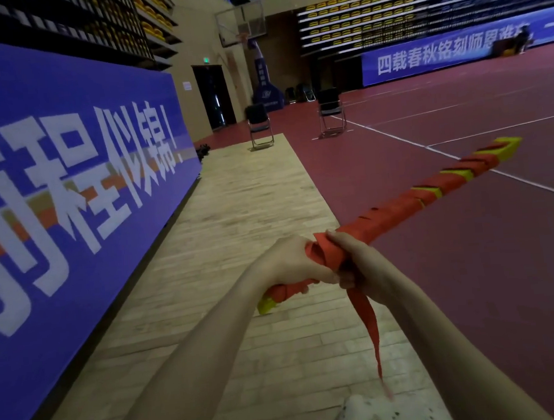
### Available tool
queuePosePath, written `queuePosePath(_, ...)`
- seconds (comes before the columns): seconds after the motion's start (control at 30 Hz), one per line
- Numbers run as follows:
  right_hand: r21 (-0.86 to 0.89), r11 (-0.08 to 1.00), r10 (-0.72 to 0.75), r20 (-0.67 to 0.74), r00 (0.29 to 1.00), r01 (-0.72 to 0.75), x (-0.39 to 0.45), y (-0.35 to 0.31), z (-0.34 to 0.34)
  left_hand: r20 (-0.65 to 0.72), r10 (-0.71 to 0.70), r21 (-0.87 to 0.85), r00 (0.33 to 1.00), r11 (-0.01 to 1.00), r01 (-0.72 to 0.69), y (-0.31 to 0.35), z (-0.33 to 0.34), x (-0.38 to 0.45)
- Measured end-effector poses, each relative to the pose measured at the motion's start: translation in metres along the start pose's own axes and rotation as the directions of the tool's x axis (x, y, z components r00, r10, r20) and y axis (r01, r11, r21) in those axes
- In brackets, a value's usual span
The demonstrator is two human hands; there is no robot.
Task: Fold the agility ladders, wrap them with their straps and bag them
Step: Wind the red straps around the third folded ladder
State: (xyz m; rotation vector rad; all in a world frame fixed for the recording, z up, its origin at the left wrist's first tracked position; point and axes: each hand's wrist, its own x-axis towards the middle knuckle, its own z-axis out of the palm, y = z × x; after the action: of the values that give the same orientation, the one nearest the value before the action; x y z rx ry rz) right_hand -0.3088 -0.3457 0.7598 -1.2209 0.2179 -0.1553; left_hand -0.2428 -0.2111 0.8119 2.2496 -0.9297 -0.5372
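Observation:
A folded agility ladder (411, 201), a long bundle of yellow rungs wound round with orange strap, is held in the air pointing up and to the right. My left hand (293, 261) grips the bundle near its lower end, where a yellow rung tip (266, 305) sticks out. My right hand (352, 263) grips the bundle just beside the left hand and holds the loose orange strap tail (367, 322), which hangs down towards my lap. No bag is in view.
A blue banner wall (67, 180) runs along the left. A strip of wooden floor (236, 213) lies below me, red court floor (472, 260) to the right. Two black chairs, one (260, 125) and another (331, 111), stand further ahead.

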Motion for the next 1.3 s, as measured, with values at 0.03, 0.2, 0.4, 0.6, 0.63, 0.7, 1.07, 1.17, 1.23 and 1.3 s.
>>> queuePosePath(0.03, -0.024, 1.0, -0.006, -0.034, 0.999, 0.006, 0.0, -0.002, 0.002, -0.092, 0.011, 0.038, 0.996, 0.999, -0.008, -0.001, 0.004, 0.0)
queuePosePath(0.2, -0.195, 0.98, -0.08, -0.139, 0.987, 0.052, -0.004, 0.004, 0.007, -0.508, 0.208, 0.582, 0.836, 0.798, 0.155, -0.004, 0.023, -0.001)
queuePosePath(0.4, -0.075, 0.994, -0.082, -0.117, 0.99, 0.074, -0.01, 0.02, 0.009, -0.393, 0.364, 0.747, 0.844, 0.662, 0.062, -0.01, 0.02, -0.006)
queuePosePath(0.6, -0.089, 0.991, -0.105, -0.044, 0.993, 0.101, -0.014, 0.027, 0.008, -0.401, 0.333, 0.658, 0.853, 0.753, 0.015, -0.016, 0.014, -0.011)
queuePosePath(0.63, -0.085, 0.992, -0.097, -0.02, 0.995, 0.095, -0.015, 0.026, 0.008, -0.434, 0.306, 0.608, 0.847, 0.793, 0.025, -0.018, 0.013, -0.012)
queuePosePath(0.7, -0.07, 0.994, -0.086, 0.019, 0.996, 0.087, -0.015, 0.024, 0.007, -0.463, 0.304, 0.571, 0.832, 0.82, 0.018, -0.021, 0.011, -0.012)
queuePosePath(1.07, 0.034, 0.999, 0.041, -0.1, 0.994, -0.038, -0.013, 0.016, 0.02, -0.45, 0.703, 0.878, 0.551, 0.462, 0.128, -0.019, 0.049, -0.015)
queuePosePath(1.17, 0.053, 0.998, 0.022, -0.056, 0.998, -0.019, -0.013, 0.019, 0.017, -0.506, 0.664, 0.839, 0.55, 0.527, 0.135, -0.019, 0.054, -0.018)
queuePosePath(1.23, 0.096, 0.995, -0.035, -0.008, 0.999, 0.035, -0.014, 0.024, 0.014, -0.522, 0.431, 0.726, 0.736, 0.677, 0.118, -0.009, 0.048, -0.021)
queuePosePath(1.3, 0.122, 0.988, -0.095, 0.038, 0.995, 0.09, -0.015, 0.027, 0.013, -0.27, 0.047, 0.456, 0.962, 0.886, 0.085, -0.002, 0.029, -0.018)
